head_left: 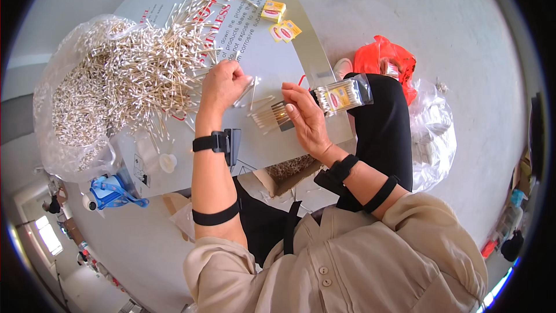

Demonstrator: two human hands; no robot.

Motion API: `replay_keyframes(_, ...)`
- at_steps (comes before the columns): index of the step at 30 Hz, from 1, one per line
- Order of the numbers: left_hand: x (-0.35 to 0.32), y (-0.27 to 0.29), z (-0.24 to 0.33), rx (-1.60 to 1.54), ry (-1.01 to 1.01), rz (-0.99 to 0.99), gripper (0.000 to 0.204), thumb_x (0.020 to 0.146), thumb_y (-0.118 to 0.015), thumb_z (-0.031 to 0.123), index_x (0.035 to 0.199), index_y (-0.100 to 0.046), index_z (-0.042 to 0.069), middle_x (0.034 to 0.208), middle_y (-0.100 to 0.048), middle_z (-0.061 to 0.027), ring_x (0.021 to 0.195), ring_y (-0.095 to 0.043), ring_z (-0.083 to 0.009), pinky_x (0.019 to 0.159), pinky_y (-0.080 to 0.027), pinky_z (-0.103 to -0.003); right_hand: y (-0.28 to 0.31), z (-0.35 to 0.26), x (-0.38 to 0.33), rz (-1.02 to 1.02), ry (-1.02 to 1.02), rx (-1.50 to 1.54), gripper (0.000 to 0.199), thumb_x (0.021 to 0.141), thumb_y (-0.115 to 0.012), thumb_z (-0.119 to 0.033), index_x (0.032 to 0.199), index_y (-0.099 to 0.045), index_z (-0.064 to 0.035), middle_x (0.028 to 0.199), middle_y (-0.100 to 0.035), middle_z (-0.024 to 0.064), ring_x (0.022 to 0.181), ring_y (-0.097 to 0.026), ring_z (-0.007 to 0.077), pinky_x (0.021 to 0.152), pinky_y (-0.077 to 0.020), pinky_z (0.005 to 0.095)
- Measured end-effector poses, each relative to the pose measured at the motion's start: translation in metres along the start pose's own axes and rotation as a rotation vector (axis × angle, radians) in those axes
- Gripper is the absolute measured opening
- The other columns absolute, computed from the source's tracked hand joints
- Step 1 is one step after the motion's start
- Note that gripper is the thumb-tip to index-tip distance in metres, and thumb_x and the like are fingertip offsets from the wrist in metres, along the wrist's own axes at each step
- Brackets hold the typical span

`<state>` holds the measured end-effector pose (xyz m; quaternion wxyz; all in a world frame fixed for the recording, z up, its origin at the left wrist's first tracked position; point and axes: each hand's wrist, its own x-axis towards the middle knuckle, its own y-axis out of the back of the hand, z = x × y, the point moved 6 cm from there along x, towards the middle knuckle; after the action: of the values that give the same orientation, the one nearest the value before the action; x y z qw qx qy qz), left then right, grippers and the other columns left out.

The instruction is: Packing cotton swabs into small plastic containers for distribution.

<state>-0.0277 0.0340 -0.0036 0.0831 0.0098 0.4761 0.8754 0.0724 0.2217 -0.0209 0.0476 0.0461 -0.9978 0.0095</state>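
Observation:
My left hand [223, 84] has its fingers pinched together beside the big heap of cotton swabs [159, 61]. A few loose cotton swabs [249, 93] stick out at its fingertips, over the table. To the right, my right hand [308, 120] has its fingers stretched out and apart. Under and beside it lies a row of cotton swabs [266, 117] across a dark strip [285, 117], partly hidden by the hand. Just past its fingers is a clear packet of cotton swabs [340, 96] with a yellow card, reaching over the table's edge toward my knee.
The heap spills from a clear plastic bag [49, 101] on the film-covered table [272, 159]. Small yellow cards [285, 30] and a yellow box [273, 10] lie at the far edge. A red bag [382, 52] and clear bag [431, 133] are right of my leg. A carton [286, 177] stands below.

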Motion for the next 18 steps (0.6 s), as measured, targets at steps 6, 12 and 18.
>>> replay_keyframes(6,-0.023,-0.009,0.012,0.092,0.07,-0.088,0.011,0.076,-0.069,0.007,0.074,-0.059,0.003,0.081,-0.061,-0.0129,0.076,-0.06,-0.0334,0.068,-0.048,-0.042,-0.001,0.002,0.0,0.014,0.001,0.055,0.024,0.096,-0.053,-0.006,0.118,-0.053,0.0058,0.131,-0.049,0.0146,0.115,-0.054,0.0236,0.098,-0.0447,0.0306)
replay_keyframes(12,-0.013,-0.003,0.001,0.053,0.065,-0.071,0.008,0.076,-0.069,0.007,0.077,-0.062,0.003,0.081,-0.062,-0.0143,0.078,-0.061,-0.0341,0.07,-0.048,-0.042,-0.002,0.002,0.0,0.009,0.01,0.046,0.024,0.096,-0.053,-0.005,0.117,-0.053,0.0057,0.131,-0.049,0.0146,0.114,-0.054,0.0233,0.097,-0.0449,0.0302)
replay_keyframes(18,-0.009,-0.005,0.01,0.097,0.046,-0.124,0.008,0.076,-0.069,0.008,0.076,-0.063,0.002,0.078,-0.064,-0.0152,0.075,-0.062,-0.0338,0.067,-0.049,-0.042,-0.001,0.005,-0.001,0.013,0.001,0.064,0.024,0.096,-0.053,-0.006,0.117,-0.053,0.0055,0.131,-0.049,0.0144,0.113,-0.054,0.0225,0.097,-0.0449,0.0299)
